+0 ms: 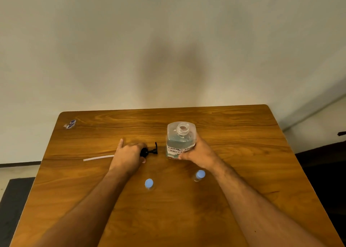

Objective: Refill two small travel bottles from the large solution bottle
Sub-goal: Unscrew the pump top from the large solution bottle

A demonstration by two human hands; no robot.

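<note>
Uncapped solution bottle [180, 140], pump head [148, 151] laid left.
Right hand [198, 154] gripping bottle; left hand [128, 155] curled around pump head; capped travel bottles [149, 183] nearer.

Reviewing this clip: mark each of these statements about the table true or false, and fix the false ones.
1. The large bottle has its top off. True.
2. The right hand grips the large bottle. True.
3. Both small bottles are uncapped. False: each wears a blue cap.
4. The left hand holds a small bottle. False: it holds the black pump, down at the table.
5. The large bottle is empty. False: clear liquid shows inside.
</note>
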